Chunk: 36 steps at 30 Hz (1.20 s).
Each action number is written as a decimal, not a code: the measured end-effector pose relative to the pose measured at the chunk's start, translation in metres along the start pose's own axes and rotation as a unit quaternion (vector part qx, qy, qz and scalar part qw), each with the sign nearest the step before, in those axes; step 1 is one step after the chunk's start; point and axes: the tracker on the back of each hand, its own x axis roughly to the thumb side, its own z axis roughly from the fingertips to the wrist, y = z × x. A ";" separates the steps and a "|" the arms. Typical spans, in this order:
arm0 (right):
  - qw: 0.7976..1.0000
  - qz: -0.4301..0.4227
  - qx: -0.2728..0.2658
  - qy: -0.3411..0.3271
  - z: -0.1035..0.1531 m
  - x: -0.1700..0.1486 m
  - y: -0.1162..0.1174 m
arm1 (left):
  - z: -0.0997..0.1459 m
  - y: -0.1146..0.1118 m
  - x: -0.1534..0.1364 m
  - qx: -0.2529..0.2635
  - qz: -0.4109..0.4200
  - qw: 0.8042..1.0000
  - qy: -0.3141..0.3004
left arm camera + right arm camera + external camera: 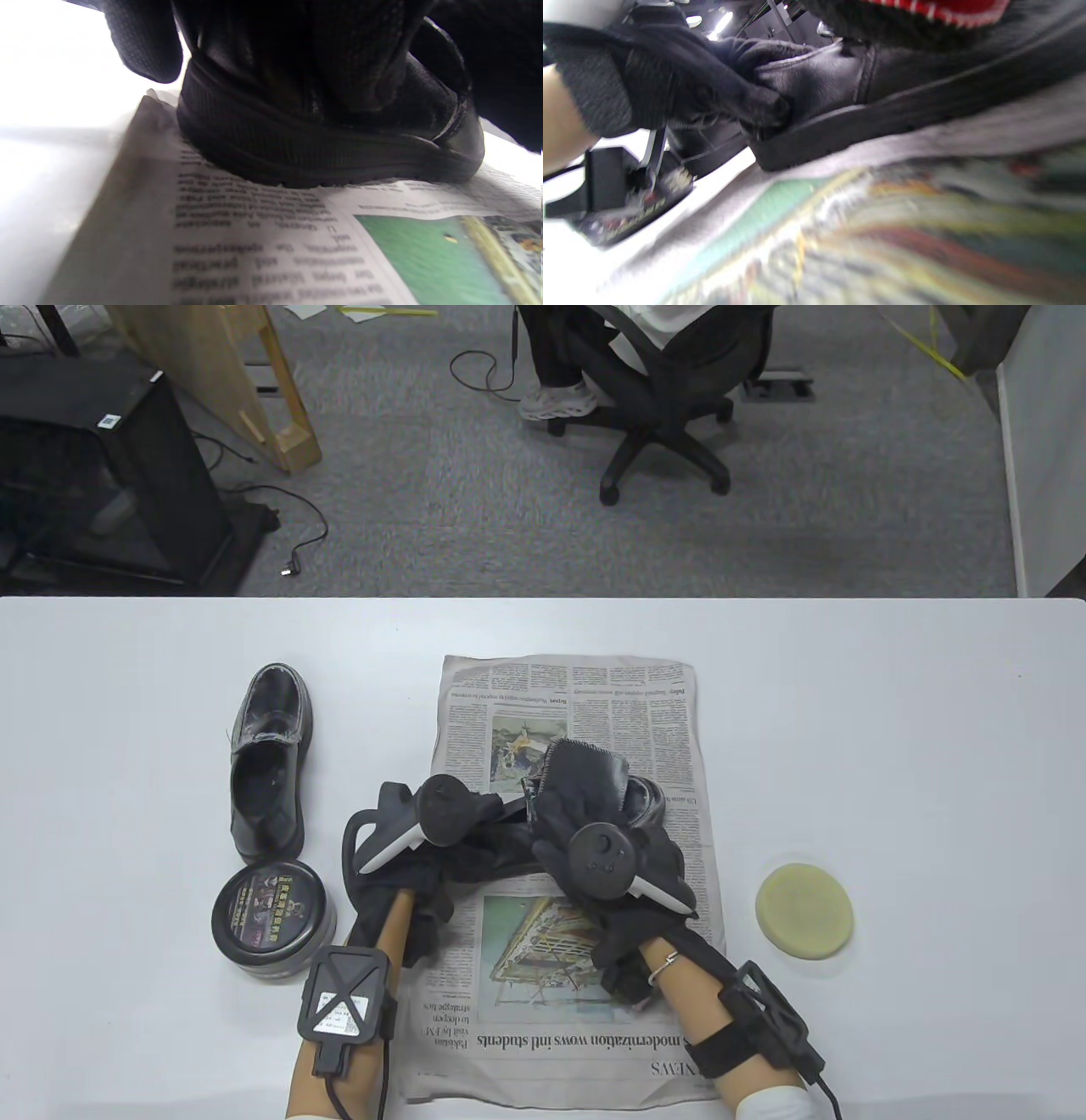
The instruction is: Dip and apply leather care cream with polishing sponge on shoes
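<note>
At lower left of the table view the cream tin [271, 920] sits lid on, just left of my left hand [441, 814]. That hand grips the heel of the shoe [331, 140] on the newspaper [577, 1052] at centre; my right hand [594, 848] covers its upper, grip unclear. The sponge [803, 910] lies untouched at right, nearer my right hand.
</note>
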 end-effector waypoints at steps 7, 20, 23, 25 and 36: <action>0.994 0.036 0.008 0.104 -0.034 -0.028 -0.010 | 0.001 -0.001 0.000 0.001 0.009 1.000 0.004; 0.991 0.111 0.029 0.069 0.028 -0.054 -0.004 | 0.001 -0.001 0.001 0.000 -0.005 1.000 -0.003; 0.995 0.092 0.035 0.029 0.035 -0.039 0.003 | 0.001 -0.001 0.000 -0.001 -0.003 1.000 -0.010; 0.998 0.062 0.032 0.002 0.032 -0.025 0.006 | 0.000 0.000 0.001 -0.006 -0.003 1.000 -0.011; 0.996 0.029 0.009 0.078 -0.033 -0.021 -0.008 | 0.000 -0.001 0.001 -0.010 0.003 1.000 -0.007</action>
